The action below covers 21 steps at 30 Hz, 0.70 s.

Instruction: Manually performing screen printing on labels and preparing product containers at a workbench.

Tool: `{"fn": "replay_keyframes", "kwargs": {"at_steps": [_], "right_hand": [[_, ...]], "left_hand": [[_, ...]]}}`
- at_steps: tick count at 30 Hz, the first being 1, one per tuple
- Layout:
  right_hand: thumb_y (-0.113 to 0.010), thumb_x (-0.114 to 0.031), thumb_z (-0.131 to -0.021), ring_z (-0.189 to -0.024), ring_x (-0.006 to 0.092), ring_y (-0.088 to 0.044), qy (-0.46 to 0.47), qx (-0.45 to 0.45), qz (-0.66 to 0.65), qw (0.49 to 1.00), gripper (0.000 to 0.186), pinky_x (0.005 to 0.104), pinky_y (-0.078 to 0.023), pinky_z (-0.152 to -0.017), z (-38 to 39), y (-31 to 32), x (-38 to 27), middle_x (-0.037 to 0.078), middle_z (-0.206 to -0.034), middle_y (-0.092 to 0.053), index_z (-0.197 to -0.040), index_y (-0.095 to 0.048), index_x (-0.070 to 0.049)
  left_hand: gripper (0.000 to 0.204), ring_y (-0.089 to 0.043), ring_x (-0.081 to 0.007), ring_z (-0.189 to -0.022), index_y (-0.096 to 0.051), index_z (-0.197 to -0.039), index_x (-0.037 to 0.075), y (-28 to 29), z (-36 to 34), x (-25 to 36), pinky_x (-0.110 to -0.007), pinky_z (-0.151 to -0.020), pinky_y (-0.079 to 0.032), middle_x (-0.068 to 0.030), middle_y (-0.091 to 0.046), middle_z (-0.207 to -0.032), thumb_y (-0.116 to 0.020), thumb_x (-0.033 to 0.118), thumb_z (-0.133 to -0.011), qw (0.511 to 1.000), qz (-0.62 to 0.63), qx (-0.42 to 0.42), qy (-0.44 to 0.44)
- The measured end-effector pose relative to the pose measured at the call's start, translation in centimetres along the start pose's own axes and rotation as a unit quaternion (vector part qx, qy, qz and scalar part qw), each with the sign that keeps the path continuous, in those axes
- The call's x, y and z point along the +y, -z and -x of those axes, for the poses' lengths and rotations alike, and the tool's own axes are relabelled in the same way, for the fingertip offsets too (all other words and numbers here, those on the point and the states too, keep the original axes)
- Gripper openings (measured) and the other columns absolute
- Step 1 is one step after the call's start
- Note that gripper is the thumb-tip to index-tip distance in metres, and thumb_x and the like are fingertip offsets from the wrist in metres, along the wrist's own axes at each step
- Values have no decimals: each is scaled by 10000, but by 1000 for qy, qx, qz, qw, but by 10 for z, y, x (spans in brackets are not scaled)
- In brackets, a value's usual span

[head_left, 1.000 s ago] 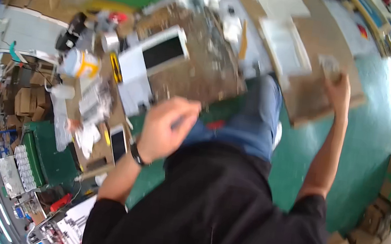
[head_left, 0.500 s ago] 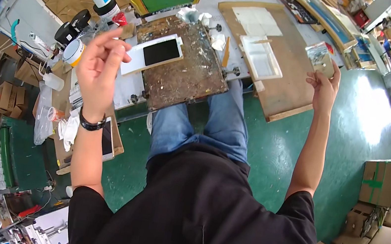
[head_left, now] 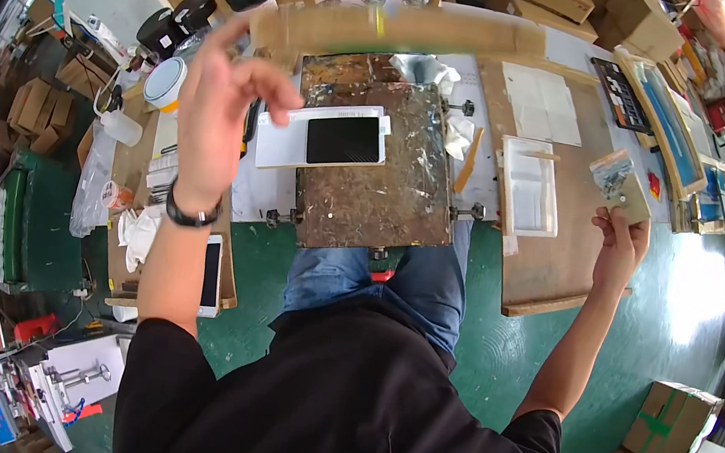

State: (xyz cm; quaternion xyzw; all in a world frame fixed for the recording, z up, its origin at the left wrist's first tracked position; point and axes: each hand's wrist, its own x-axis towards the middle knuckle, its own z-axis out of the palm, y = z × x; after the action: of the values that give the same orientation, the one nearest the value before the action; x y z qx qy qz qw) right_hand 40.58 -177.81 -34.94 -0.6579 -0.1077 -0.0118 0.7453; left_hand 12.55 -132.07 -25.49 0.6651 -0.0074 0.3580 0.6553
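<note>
Pinches thin rectangular tan-and-grey piece (head_left: 619,181) in right grip (head_left: 622,247); holds left grip (head_left: 212,127) spread apart near blurred tan wooden bar (head_left: 408,31), can't tell if touching.

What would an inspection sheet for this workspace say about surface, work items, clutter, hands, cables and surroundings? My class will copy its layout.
Surface: stained brown board on a white table.
Work items: white panel with a black rectangle, on the board and overhanging its left edge; wooden frame, blurred, beyond it.
Clutter: crumpled white tissue beside the board; black tubs at left.
Hands: right hand holds a flat piece; left hand is near the frame, grip unclear.
Cables: nothing clearly seen.
Surroundings: green floor; taped cardboard box at right.
</note>
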Motion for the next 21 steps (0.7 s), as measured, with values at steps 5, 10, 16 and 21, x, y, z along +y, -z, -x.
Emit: {"fn": "replay_keyframes", "kwargs": {"at_steps": [5,10,16,21], "right_hand": [[-613,-33,-1069,-873,227,-721,10,-23,-25,999,298,305,-594,-810,-9,-19,2,160,-1100,-711,-1353,-606,57],[-618,-54,-1078,-880,233,-719,-2,-65,-21,998,301,313,-592,-824,-21,-38,7,170,-1115,-710,-1356,-605,59],[-614,-58,-1082,-887,240,-716,1,-102,1,995,279,321,-589,-830,-19,-71,0,176,-1124,-708,-1337,-613,54],[-604,-53,-1083,-881,253,-727,-24,-102,4,995,265,337,-610,-813,-15,-56,11,182,-1120,-709,-1322,-609,60]], "left_hand": [[427,-628,-148,-696,-540,-1412,5,-30,100,-26,-251,-574,-503,-99,-683,-996,-624,297,-1112,980,66,110,151],[358,-464,-83,-614,-537,-1420,58,-29,159,-67,-225,-541,-425,-31,-552,-927,-613,52,-1070,943,38,112,310],[398,-452,-71,-618,-526,-1467,75,-30,167,-85,-212,-543,-391,-33,-557,-968,-603,44,-1078,950,5,94,298],[493,-441,-64,-626,-492,-1534,65,-31,172,-76,-189,-556,-372,-35,-563,-1004,-626,23,-1062,937,-23,87,337]]}}
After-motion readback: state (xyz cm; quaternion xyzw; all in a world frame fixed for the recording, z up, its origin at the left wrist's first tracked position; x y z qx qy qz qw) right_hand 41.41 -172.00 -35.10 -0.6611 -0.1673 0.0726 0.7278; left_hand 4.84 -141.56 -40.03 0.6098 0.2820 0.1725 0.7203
